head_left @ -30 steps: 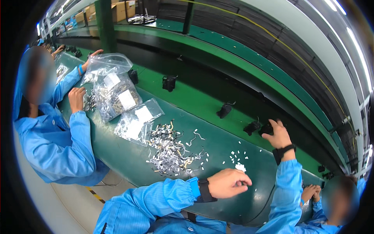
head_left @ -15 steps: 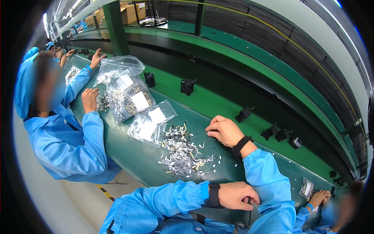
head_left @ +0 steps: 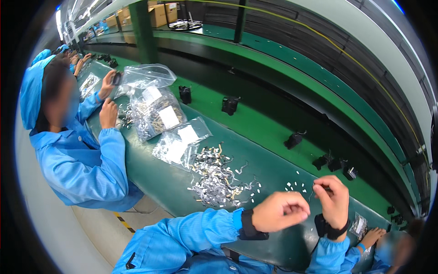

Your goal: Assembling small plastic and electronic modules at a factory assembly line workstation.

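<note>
Green desk carries a pile of short wires; the right hand's grip is together on a thin wire, near white bits; the left hand curls, grip unclear.

1. The left forearm extended rightward across the near side.
2. The left hand pointed right, fingers loosely curled.
3. The right wrist bent upward, near right.
4. The right hand pinched thumb and forefinger leftward.

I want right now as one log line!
left hand: curled, grip unclear | right hand: apparently pinching thin wire | wire pile: left of hands | white bits: near right hand
</note>
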`<action>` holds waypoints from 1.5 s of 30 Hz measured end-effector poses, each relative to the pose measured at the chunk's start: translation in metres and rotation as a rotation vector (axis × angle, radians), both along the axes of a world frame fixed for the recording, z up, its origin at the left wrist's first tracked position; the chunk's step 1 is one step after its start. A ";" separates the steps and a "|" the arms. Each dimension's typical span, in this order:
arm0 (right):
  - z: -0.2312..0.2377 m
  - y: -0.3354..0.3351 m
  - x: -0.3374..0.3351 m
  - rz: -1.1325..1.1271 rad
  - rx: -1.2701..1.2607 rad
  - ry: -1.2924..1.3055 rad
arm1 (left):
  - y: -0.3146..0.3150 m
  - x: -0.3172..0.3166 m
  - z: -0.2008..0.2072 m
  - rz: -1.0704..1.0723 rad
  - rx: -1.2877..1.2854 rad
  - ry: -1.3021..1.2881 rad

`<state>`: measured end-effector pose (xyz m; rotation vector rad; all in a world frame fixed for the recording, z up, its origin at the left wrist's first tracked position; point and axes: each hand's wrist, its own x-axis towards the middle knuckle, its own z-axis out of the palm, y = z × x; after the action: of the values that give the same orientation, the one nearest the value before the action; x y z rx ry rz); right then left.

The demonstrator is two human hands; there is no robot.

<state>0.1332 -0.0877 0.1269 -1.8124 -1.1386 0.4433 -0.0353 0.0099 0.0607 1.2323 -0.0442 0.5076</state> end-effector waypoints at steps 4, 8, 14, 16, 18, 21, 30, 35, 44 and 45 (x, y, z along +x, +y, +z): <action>-0.013 -0.043 -0.016 0.027 0.085 -0.116 | 0.006 0.009 -0.007 0.203 0.182 0.154; -0.033 -0.057 -0.022 -0.028 0.120 -0.031 | 0.001 0.011 -0.011 0.081 0.294 0.250; -0.053 -0.068 -0.005 0.002 0.101 0.118 | -0.009 0.020 -0.024 -0.009 0.351 0.320; -0.054 -0.069 -0.005 0.004 0.088 0.127 | -0.010 0.019 -0.019 -0.028 0.390 0.355; -0.056 -0.070 -0.004 0.008 0.071 0.131 | -0.012 0.020 -0.018 0.024 0.417 0.323; -0.058 -0.071 -0.006 0.056 0.108 0.142 | -0.011 0.021 -0.017 0.028 0.474 0.312; -0.065 -0.066 -0.014 -0.001 0.211 0.033 | -0.017 0.018 -0.016 0.264 0.646 0.192; -0.063 -0.064 -0.020 -0.025 0.216 0.148 | -0.019 0.017 -0.016 0.337 0.669 0.188; -0.080 -0.058 -0.011 -0.206 0.124 0.682 | -0.012 0.019 -0.014 0.309 0.681 0.180; -0.086 -0.055 -0.009 -0.238 0.062 0.484 | -0.010 0.019 -0.014 0.291 0.601 0.228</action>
<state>0.1239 -0.1429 0.0413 -1.6396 -0.5912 0.6526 -0.0161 0.0002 0.0464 1.8958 0.1919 0.6254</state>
